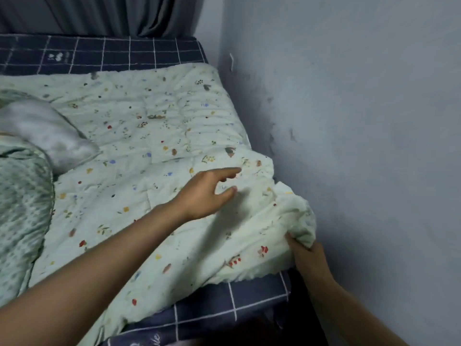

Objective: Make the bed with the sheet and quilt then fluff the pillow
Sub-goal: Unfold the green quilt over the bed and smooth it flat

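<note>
Two hands on quilt (159, 136): right hand (305, 253) grips bunched corner beside wall (361, 121), likely to pull it square; left hand (207, 193) hovers spread, unclenched, to smooth.

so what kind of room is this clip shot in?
Most likely a bedroom. A bed with a navy grid sheet sits in a wall corner, a floral quilt is spread over it, a pillow lies at the left, and a grey curtain hangs behind.

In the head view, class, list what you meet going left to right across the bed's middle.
Green patterned quilt → grey pillow → left hand → bunched corner of the floral quilt → wall.
</note>
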